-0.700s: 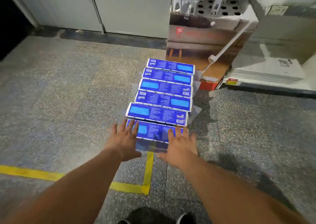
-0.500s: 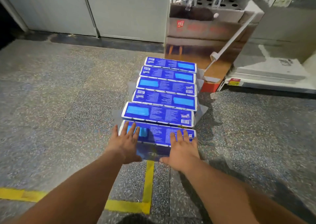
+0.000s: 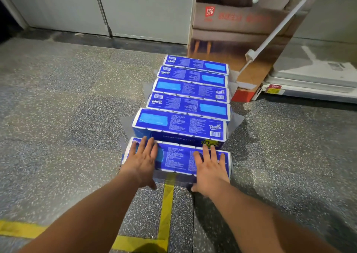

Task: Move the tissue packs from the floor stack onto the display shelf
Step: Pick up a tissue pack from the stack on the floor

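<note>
The nearest tissue pack (image 3: 176, 159) is lying at the front of the floor row (image 3: 191, 90). Both hands, left hand (image 3: 142, 159) and right hand (image 3: 209, 167), are resting flat on it, fingers spread. Gripping both ends evenly should be keeping the soft wrap from sagging.

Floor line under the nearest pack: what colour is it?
Yellow. The line runs under the nearest pack in the head view.

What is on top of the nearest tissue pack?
Both hands lie flat on the nearest tissue pack: left hand, right hand. Their palms hide part of its print; what is beneath the pack is covered.
</note>
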Demonstrator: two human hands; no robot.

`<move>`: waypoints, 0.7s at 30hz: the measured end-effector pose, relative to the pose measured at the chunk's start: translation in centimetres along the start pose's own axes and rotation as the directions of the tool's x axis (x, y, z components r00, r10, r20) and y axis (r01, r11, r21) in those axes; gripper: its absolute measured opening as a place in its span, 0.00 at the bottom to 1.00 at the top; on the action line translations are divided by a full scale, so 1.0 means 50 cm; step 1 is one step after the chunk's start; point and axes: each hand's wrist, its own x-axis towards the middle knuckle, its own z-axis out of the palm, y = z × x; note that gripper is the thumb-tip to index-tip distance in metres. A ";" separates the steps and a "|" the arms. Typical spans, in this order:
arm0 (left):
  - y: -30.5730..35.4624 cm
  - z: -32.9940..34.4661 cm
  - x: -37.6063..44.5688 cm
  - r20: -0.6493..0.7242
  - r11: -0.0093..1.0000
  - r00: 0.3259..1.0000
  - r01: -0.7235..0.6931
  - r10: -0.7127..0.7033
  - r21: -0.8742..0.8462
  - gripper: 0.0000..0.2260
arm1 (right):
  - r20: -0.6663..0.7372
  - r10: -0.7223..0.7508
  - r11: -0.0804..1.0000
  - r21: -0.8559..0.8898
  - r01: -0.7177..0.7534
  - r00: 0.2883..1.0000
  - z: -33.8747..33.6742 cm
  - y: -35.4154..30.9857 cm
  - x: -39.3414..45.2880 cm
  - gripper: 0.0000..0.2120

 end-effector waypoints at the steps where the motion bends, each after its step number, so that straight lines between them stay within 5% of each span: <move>1: 0.001 0.005 0.006 0.002 1.000 1.000 -0.001 0.001 0.002 0.65 | 0.001 -0.003 1.000 0.006 0.003 1.000 0.004 0.007 0.007 0.56; 12: -0.034 -0.022 0.006 -0.143 0.999 0.989 -0.033 0.035 0.016 0.51 | -0.066 -0.076 0.995 -0.065 0.072 0.995 -0.035 0.037 0.020 0.52; 21: -0.210 -0.405 -0.151 -0.142 0.988 0.988 -0.076 0.057 -0.136 0.48 | -0.103 -0.194 0.979 -0.078 0.186 0.976 -0.465 0.028 -0.115 0.55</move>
